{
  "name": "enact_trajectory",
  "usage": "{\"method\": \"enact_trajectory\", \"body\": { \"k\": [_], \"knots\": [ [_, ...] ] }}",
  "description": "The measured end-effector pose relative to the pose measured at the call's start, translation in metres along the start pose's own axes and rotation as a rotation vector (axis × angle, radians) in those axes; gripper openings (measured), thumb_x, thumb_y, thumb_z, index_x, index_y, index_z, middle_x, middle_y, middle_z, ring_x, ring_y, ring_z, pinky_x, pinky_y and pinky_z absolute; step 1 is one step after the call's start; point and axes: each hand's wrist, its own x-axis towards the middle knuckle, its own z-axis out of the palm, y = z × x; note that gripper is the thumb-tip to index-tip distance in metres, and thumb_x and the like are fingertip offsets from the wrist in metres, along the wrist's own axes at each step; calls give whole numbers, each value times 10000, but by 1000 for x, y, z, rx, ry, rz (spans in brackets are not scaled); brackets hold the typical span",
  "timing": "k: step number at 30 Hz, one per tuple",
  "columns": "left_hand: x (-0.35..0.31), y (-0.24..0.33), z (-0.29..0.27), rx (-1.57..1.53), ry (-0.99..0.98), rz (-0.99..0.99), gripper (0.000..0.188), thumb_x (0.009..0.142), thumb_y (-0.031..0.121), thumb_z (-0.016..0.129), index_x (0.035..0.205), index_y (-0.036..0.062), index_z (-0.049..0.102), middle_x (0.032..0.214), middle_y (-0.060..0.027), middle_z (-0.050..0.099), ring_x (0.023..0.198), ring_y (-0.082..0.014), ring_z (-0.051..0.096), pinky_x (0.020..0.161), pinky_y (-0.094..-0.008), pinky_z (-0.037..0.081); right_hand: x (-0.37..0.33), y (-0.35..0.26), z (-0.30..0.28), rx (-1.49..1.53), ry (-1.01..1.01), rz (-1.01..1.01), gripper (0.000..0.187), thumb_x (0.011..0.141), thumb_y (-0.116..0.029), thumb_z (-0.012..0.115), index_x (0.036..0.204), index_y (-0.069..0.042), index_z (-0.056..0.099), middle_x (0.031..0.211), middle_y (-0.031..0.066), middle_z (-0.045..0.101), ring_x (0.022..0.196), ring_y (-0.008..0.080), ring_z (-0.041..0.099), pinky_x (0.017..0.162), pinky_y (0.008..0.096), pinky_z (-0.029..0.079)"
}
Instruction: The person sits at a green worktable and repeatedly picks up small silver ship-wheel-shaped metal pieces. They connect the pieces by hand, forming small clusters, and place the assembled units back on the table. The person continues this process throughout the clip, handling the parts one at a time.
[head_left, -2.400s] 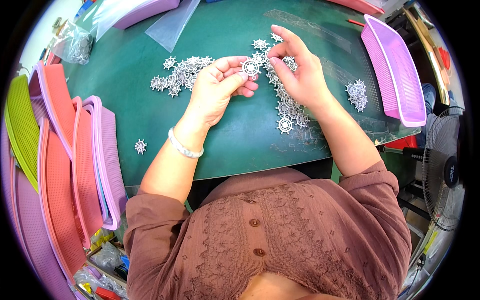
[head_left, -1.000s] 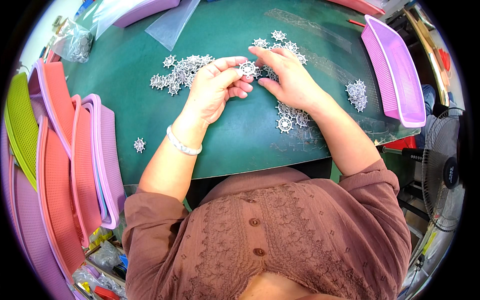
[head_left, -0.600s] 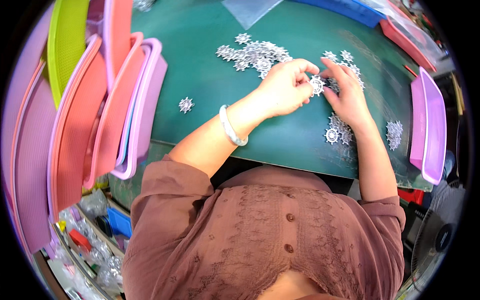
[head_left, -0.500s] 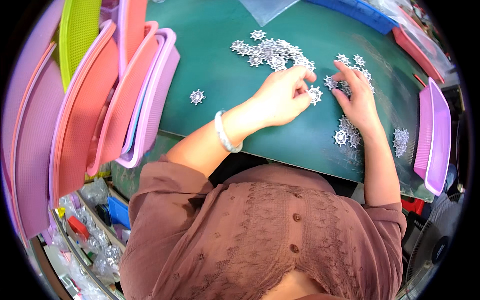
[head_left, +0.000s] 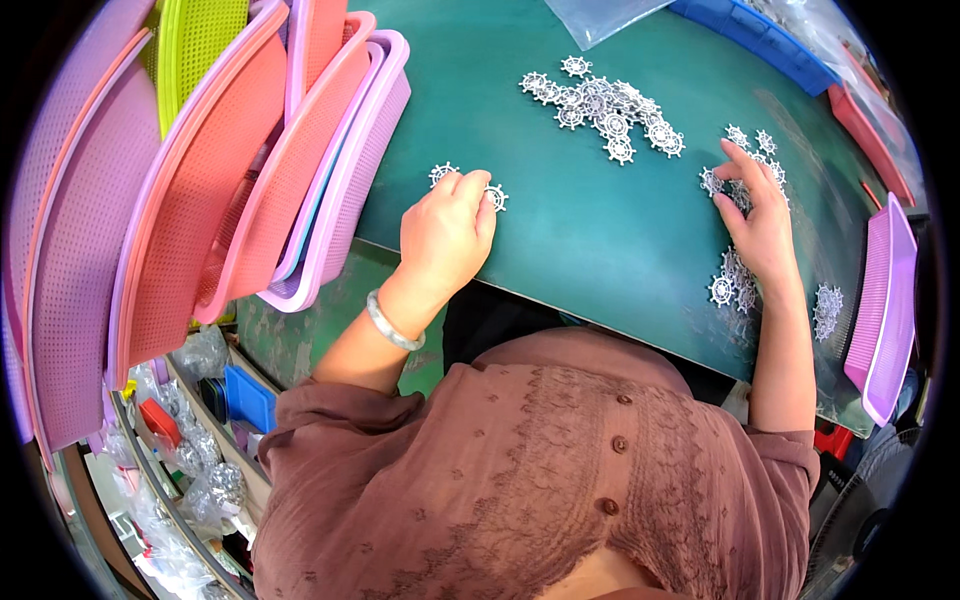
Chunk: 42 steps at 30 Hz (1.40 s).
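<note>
1. From my remote seat I see a silver ship's-wheel piece [head_left: 497, 198] at the thumb side of the left hand [head_left: 445, 230], just above the near part of the green table [head_left: 590, 240].
2. My view is of the back of that hand: its fingers are curled in and pinch the piece between thumb and fingertips.
3. Just beyond those knuckles I make out a lone wheel [head_left: 442, 173], partly hidden by them; I cannot tell whether they touch.
4. The right hand [head_left: 762, 225] is over the right-hand pile [head_left: 772, 165], thumb and forefinger spread apart; I cannot tell whether its bent fingers touch the wheel beside them.
5. Nearer the table edge, just left of the right forearm, I see a smaller cluster [head_left: 735, 280].
6. Between the hands and farther back, I have the middle pile [head_left: 610, 105] of overlapping wheels.
7. Right of the forearm I find a compact heap [head_left: 827, 310], near a purple basket [head_left: 885, 310].
8. At my left, nested baskets [head_left: 200, 200] stand on edge; at the far side I spot a blue tray [head_left: 755, 45].
</note>
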Motion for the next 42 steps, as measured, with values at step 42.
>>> {"method": "enact_trajectory", "body": {
  "k": [42],
  "knots": [
    [-3,-37,-10,-193,92,-213,278,702,55,699,964,13,615,733,-51,521,555,-114,499,519,-229,434,0,5,3,-32,11,-10,568,714,46,592,1252,-102,487,957,64,614,993,215,550,890,336,405]
  ]
}}
